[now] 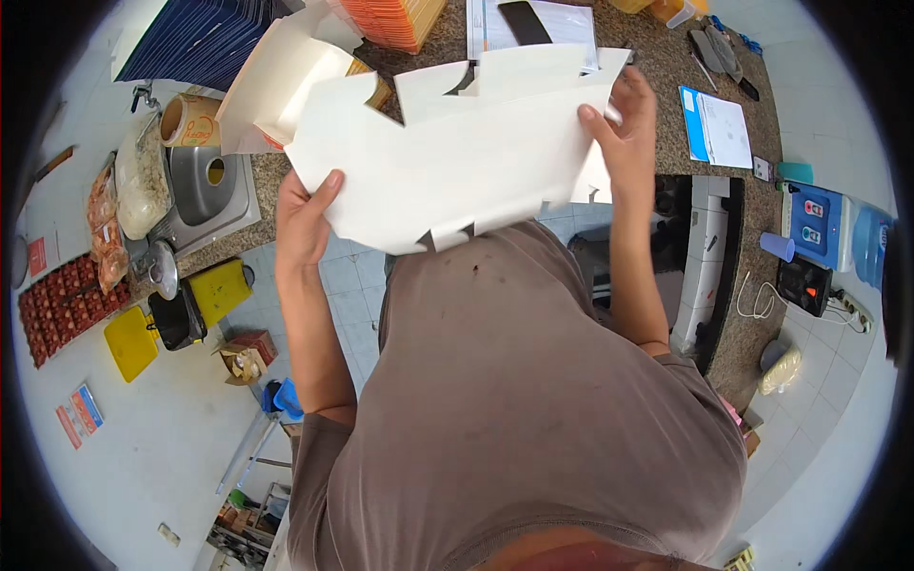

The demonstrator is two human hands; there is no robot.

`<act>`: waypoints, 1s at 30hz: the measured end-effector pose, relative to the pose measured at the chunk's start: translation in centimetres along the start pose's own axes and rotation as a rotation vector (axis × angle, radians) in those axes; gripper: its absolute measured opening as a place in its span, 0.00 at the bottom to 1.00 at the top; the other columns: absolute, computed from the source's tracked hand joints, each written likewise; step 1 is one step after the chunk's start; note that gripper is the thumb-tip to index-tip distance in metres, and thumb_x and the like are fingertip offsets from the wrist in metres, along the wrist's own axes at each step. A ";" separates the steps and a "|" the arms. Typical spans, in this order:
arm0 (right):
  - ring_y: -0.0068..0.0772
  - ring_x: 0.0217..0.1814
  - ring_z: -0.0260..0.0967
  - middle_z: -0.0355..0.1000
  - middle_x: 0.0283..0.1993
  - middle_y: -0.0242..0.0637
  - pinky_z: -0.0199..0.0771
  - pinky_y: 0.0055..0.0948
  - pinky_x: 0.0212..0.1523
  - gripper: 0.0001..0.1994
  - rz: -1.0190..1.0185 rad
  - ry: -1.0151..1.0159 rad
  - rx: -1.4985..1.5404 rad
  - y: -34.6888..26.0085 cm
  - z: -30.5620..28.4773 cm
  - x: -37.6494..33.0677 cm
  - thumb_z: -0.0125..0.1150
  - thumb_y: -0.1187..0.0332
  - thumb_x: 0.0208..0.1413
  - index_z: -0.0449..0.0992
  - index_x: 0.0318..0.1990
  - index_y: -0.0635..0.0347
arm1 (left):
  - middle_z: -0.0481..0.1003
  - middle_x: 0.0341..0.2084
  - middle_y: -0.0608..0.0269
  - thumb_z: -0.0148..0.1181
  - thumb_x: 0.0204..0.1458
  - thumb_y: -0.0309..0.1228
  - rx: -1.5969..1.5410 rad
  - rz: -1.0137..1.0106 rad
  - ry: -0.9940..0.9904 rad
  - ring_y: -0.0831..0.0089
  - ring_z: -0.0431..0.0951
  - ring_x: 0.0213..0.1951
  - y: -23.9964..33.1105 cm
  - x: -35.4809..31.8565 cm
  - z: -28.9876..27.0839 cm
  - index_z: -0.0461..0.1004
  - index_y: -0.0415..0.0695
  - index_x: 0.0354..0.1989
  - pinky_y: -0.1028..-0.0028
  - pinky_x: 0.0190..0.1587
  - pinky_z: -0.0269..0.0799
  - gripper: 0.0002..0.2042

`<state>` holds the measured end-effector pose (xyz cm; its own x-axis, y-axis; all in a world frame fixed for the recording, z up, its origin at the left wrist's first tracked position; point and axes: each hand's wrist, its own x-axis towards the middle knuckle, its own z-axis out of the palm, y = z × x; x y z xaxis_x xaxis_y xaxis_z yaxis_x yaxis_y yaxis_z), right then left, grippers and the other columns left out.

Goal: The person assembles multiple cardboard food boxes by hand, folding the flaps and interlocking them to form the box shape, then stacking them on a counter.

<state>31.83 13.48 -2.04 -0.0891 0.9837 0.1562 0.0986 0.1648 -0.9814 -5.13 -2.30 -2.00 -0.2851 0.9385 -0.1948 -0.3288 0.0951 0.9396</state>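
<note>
Both of my hands hold up a white die-cut cardboard box blank (pixel 466 157) in front of my chest, with notches and tabs along its edges. My left hand (pixel 305 219) grips the left end, thumb on top and the other fingers hidden beneath. At the upper right corner, my right hand (pixel 624 138) pinches the blank with its thumb on the face and fingers behind. The sheet is slightly bent and still unfolded across its middle. Just beyond its left end stands a formed cardboard box (pixel 295 90), pale inside, on the counter.
Behind stand a stack of dark blue cartons (pixel 195 43) and an orange stack (pixel 395 21). A phone (pixel 525 23) lies on papers at the far side. Left are a steel sink (pixel 202 181) and egg trays (pixel 71 305); right, a blue-and-white booklet (pixel 716 127) and water dispenser (pixel 817 224).
</note>
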 end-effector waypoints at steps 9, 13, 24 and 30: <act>0.39 0.57 0.82 0.82 0.56 0.47 0.80 0.30 0.59 0.16 -0.413 -0.090 -0.401 -7.7 1.3 -3.0 0.61 0.77 0.66 0.80 0.60 0.62 | 0.72 0.64 0.52 0.61 0.69 0.39 0.197 0.095 0.120 0.65 0.74 0.62 -1.7 -0.2 4.7 0.66 0.39 0.68 0.62 0.61 0.74 0.24; 0.53 0.62 0.79 0.76 0.65 0.50 0.79 0.48 0.64 0.22 -0.934 -0.727 -0.662 -9.4 4.5 -5.1 0.59 0.79 0.59 0.82 0.60 0.48 | 0.77 0.59 0.56 0.62 0.68 0.38 -0.627 -0.327 -0.143 0.68 0.79 0.58 0.6 -1.8 10.0 0.70 0.41 0.64 0.60 0.56 0.80 0.21; 0.59 0.73 0.69 0.65 0.73 0.64 0.71 0.42 0.70 0.16 -0.344 0.008 0.107 -5.6 7.9 -8.3 0.50 0.82 0.67 0.76 0.60 0.71 | 0.78 0.56 0.58 0.51 0.73 0.27 -0.821 -0.137 -0.057 0.70 0.79 0.59 -1.9 -0.8 16.1 0.70 0.41 0.61 0.64 0.67 0.76 0.12; 0.57 0.70 0.69 0.63 0.71 0.58 0.75 0.45 0.66 0.22 -0.536 -0.359 -0.194 -5.9 5.5 -6.4 0.62 0.80 0.61 0.78 0.64 0.62 | 0.75 0.57 0.58 0.46 0.76 0.33 -0.738 -0.156 -0.054 0.70 0.78 0.58 -1.0 -1.5 16.4 0.67 0.40 0.64 0.64 0.62 0.78 0.15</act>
<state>26.34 5.76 2.15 -0.4960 0.6827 0.5366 0.1221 0.6666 -0.7353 10.42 1.60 1.94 -0.1476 0.9493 -0.2777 -0.8847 -0.0012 0.4662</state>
